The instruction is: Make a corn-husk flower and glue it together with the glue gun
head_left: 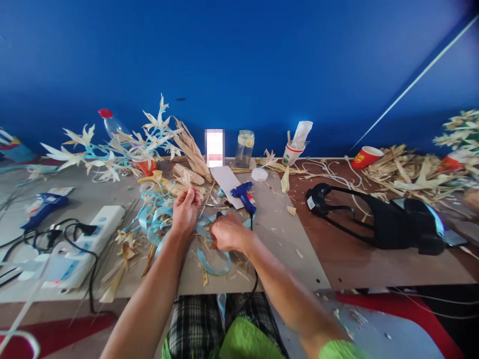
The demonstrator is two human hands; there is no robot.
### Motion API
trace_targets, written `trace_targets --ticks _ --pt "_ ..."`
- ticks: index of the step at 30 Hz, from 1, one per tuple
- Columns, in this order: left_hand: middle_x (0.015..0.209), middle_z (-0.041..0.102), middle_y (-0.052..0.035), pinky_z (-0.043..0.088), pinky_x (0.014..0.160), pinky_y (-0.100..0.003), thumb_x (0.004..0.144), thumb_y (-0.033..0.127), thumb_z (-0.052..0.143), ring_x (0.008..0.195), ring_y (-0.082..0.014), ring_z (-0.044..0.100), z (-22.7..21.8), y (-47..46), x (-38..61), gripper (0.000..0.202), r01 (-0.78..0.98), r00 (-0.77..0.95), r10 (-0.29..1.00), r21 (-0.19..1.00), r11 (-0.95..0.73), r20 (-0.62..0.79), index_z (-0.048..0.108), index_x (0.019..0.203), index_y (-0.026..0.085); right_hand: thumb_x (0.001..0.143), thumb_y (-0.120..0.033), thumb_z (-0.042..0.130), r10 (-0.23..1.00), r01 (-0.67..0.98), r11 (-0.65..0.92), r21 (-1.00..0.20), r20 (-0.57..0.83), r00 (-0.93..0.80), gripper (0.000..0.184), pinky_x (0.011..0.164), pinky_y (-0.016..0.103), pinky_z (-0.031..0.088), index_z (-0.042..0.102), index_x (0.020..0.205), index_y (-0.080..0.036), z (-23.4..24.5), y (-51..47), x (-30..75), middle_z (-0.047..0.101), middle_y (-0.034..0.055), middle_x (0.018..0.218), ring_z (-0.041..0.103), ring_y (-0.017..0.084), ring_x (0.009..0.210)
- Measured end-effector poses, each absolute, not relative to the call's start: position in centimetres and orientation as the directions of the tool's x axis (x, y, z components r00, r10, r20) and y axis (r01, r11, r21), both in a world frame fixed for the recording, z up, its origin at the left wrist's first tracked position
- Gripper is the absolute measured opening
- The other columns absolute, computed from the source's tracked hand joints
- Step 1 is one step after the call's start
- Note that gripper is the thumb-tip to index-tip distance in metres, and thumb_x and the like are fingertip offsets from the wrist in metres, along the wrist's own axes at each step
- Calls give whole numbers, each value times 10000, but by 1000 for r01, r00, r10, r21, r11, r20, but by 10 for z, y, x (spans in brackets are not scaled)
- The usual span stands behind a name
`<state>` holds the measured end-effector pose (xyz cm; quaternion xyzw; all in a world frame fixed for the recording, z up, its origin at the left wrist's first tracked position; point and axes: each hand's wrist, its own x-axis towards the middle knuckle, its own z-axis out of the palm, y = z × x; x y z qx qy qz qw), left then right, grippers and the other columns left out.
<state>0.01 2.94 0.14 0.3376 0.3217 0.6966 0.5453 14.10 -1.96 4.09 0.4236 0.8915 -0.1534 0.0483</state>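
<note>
My left hand (pixel 184 212) is closed in a fist over a tangle of light blue ribbon (pixel 160 222) and dried corn husk scraps (pixel 125 249); it pinches something small I cannot make out. My right hand (pixel 227 233) is closed too, knuckles up, resting on the grey board (pixel 277 244) by the ribbon loop (pixel 215 264); what it holds is hidden. A blue glue gun (pixel 243 194) lies just beyond my right hand, with its black cord running back under my wrist. A piece of tan card (pixel 227 182) sits beside the gun.
A husk-and-ribbon flower branch (pixel 112 149) lies at the back left by a plastic bottle (pixel 112 124). A white power strip (pixel 84 244) and a second blue glue gun (pixel 45 207) are left. A glass jar (pixel 244 148), paper cups (pixel 292 152) and a black bag (pixel 389 222) stand right.
</note>
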Motion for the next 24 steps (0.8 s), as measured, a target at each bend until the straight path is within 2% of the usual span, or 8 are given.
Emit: trace_targets --ticks 2,4,7,9,12,17,20,24 --pt "558 519 31 464 624 -225 735 318 709 535 -67 491 2 29 0 186 -538 -188 975 818 -202 118 633 765 152 715 -174 607 742 740 567 -361 -166 -649 80 809 346 364 660 662 -147 40 -17 146 692 99 733 630 217 777" --pt "564 515 33 463 630 -228 742 325 700 537 -68 490 3 28 0 183 -528 -196 973 823 -210 123 631 773 158 729 -203 600 790 625 412 -663 -82 -607 78 729 293 380 632 672 -159 39 -8 157 655 37 684 585 156 690" --pt "600 533 30 464 656 -239 750 340 687 554 -72 499 5 27 1 187 -500 -220 962 827 -255 164 620 781 169 734 -335 620 929 49 33 -998 13 -370 177 593 232 374 571 696 -170 38 9 176 577 -22 619 491 97 570" --pt "669 582 13 463 695 -252 766 360 662 616 -88 539 4 26 3 192 -438 -260 945 847 -301 201 607 771 176 715 -367 649 962 -367 -136 -920 -35 -270 225 530 218 361 539 690 -172 37 18 184 575 -30 618 419 64 481" --pt "790 650 -25 450 769 -275 804 384 597 762 -132 588 1 25 6 210 -166 -267 923 931 -326 276 613 773 177 717 -327 674 947 -628 -271 -729 -87 -309 227 452 204 313 522 669 -166 37 21 186 537 -58 549 237 17 370" --pt "633 585 14 406 621 -251 825 314 521 606 -125 515 -5 22 10 181 294 -75 955 922 -253 286 604 741 176 765 -258 634 946 -749 -279 -601 -36 -323 153 480 214 328 600 898 -191 41 15 186 476 -95 522 205 36 384" --pt "566 503 42 346 549 -239 830 292 502 543 -116 447 -8 23 9 159 369 -70 954 897 -245 290 602 768 184 770 -256 599 976 -783 -148 -604 38 -214 219 529 237 340 604 988 -234 41 17 191 497 -82 588 253 56 422" --pt "581 494 37 320 561 -236 821 268 528 572 -119 425 -7 27 1 140 371 -264 890 891 -261 371 604 737 187 829 -384 492 988 -658 44 -752 132 -85 254 601 292 358 615 1021 -270 37 19 199 515 -44 657 267 83 446"
